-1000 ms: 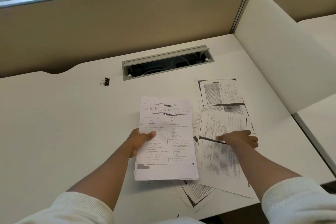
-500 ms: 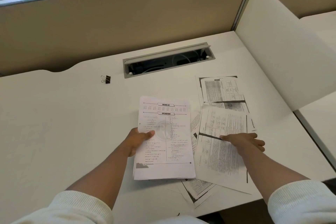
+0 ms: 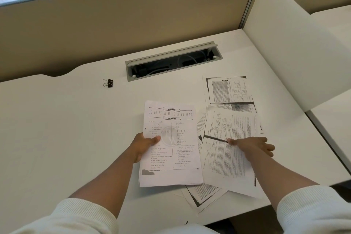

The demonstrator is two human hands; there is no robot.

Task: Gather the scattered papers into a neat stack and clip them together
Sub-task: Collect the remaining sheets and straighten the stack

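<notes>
Here, the left grip [image 3: 144, 145] pinches the stack [image 3: 171, 159]; at its three o'clock the right grip [image 3: 252, 147] pinches a loose sheet [image 3: 228, 165].

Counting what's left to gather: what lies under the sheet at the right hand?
Under the sheet the right hand holds, a far page and a near page peek out, both dark-bordered. Any fully covered ones cannot be seen.

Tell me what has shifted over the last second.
The right grip, thumb on top, has drawn the loose sheet a little left toward the stack. Nothing taken up or let go. The left grip still holds the stack; the binder clip lies untouched.
</notes>
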